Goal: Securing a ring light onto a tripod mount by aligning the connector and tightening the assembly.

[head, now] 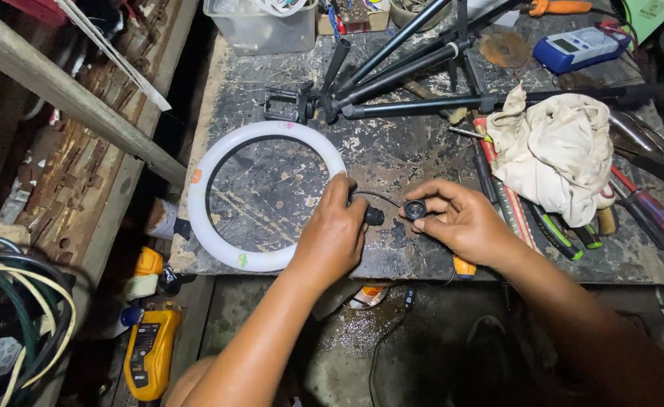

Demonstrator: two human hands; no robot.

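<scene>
The left hand (333, 234) sits on the lower right side of a big white ring light (219, 162). Its fingers are curled shut around the ring and a small black knob (375, 217) that sticks out from it. The ring is smooth, round plastic and lies flat on the tabletop (400, 151).

The right hand (460, 222) is just beside the left one. Its thumb and fingers pinch a small round black part (415, 209) with a hole in the middle. A thin black wire (381, 197) bends from the knob over to this part.

The tabletop is dark, scratched and patchy, with old paint worn off. A black metal tripod (415, 71) with long thin legs lies folded behind the ring. A crumpled cream cloth (554, 154) lies on the right, soft and wrinkled. Tools with red, green and black handles (565, 237) poke out from under it. A blue and white meter (579, 47) lies at the far edge, near a clear plastic box (260, 29). A yellow meter (149, 350) rests down on the floor to the left.
</scene>
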